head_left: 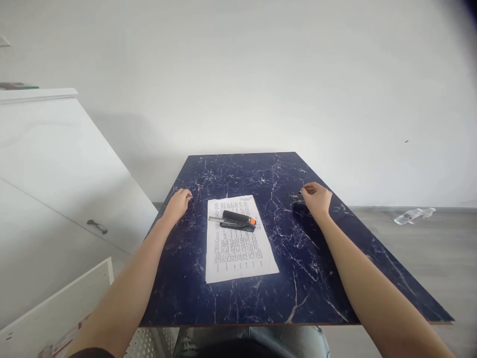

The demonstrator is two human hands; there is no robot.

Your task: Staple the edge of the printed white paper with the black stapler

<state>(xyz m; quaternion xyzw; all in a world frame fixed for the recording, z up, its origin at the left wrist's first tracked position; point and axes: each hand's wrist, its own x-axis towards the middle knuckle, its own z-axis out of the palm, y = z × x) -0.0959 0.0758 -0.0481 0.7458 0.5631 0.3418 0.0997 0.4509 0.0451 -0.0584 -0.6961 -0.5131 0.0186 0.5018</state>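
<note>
A black stapler (239, 219) with an orange patch lies on its side on a printed sheet of paper (238, 266). A thin metal piece sticks out from its left end. To the left of the paper, my left hand (179, 203) rests on the dark blue marbled table (246, 171) with its fingers curled closed; what they hold, if anything, is hidden. My right hand (316, 199) is over the table's right side, thumb and fingers pinched together. A tiny dark bit shows at those fingertips, too small to name. Neither hand touches the stapler or paper.
A white cabinet (63, 149) with a dark handle (97, 226) stands at the left. Below it is a white open box or drawer (74, 288). A clear plastic bottle (414, 215) lies on the grey floor at the right. Beyond the table rises a white wall (261, 74).
</note>
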